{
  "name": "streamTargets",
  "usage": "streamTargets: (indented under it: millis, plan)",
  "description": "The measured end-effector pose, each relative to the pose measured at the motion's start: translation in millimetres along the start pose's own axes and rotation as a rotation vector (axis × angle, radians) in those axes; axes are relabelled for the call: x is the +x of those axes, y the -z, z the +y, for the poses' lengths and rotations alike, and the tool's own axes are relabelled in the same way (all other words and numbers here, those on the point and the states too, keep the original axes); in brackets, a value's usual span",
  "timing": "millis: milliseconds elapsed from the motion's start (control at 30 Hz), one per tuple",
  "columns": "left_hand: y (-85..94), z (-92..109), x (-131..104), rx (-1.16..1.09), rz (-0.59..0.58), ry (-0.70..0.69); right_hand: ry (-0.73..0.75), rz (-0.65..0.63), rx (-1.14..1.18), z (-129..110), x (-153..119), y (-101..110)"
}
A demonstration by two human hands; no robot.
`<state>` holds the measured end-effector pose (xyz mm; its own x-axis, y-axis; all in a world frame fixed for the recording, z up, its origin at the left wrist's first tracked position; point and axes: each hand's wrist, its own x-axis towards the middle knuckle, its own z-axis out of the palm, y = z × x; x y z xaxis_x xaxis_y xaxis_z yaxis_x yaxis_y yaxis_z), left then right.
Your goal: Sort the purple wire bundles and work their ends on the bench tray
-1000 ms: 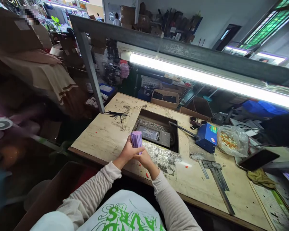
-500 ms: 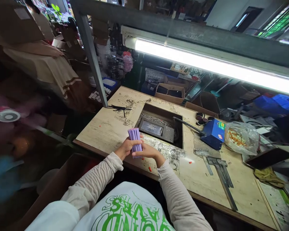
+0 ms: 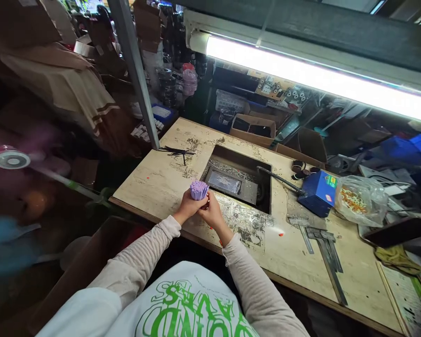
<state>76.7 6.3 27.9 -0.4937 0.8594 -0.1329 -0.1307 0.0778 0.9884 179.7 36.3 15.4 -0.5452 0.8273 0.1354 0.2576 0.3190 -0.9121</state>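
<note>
A bundle of thin purple sticks (image 3: pixel 199 190) stands roughly upright between my hands, its round top end facing me, over the near edge of the wooden table (image 3: pixel 140 180). My left hand (image 3: pixel 190 206) is wrapped round the bundle from the left. From the right, my right hand (image 3: pixel 212 211) closes on its lower part, touching my left hand. The bottom of the bundle is hidden by my fingers. Just beyond my hands is a rectangular recess in the table with a dark metal plate (image 3: pixel 249 191) inside.
Black strips (image 3: pixel 177 150) lie at the table's far left. On the right are a blue box (image 3: pixel 316 193), a metal bar (image 3: pixel 280 179), a clear bag of small pieces (image 3: pixel 359 199) and metal squares (image 3: pixel 324 248). A lit tube (image 3: pixel 301 70) hangs above; a fan (image 3: pixel 11 159) stands at left.
The bundle has tipped so that its top end now faces me. My right hand has turned and moved in round the lower part. The view has shifted slightly.
</note>
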Motion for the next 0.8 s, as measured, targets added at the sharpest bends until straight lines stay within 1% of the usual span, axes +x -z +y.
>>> streamTargets:
  millis: [100,200,267,333,400,467,567,633,667,733,800]
  plan:
    - [5.0,-7,0,0.076,-0.032,-0.076,0.083,0.024,-0.063,7,0,-2]
    - [10.4,-15,0,0.124,-0.078,-0.129,0.100,0.023,-0.128,15,-3,-7]
    - [12.4,-21,1,0.148,-0.098,-0.153,0.096,-0.010,-0.170,18,-5,-7]
    - [12.9,-24,3,0.166,-0.111,-0.174,0.073,-0.088,-0.227,16,-5,-2]
    - [12.5,-26,4,0.180,-0.120,-0.190,0.039,-0.179,-0.309,7,-4,11]
    - [12.1,-26,5,0.191,-0.123,-0.201,0.065,-0.223,-0.397,-9,-1,28]
    - [12.5,-26,5,0.205,-0.121,-0.215,0.261,-0.216,-0.523,-40,2,50]
    - [13.4,-26,5,0.212,-0.123,-0.223,0.379,-0.267,-0.617,-57,4,57]
    - [13.8,-26,4,0.214,-0.122,-0.221,0.408,-0.307,-0.663,-63,5,58]
    - [14.6,-25,4,0.219,-0.109,-0.193,0.422,-0.380,-0.741,-71,7,58]
    - [14.9,-23,3,0.225,-0.097,-0.159,0.409,-0.406,-0.793,-75,8,59]
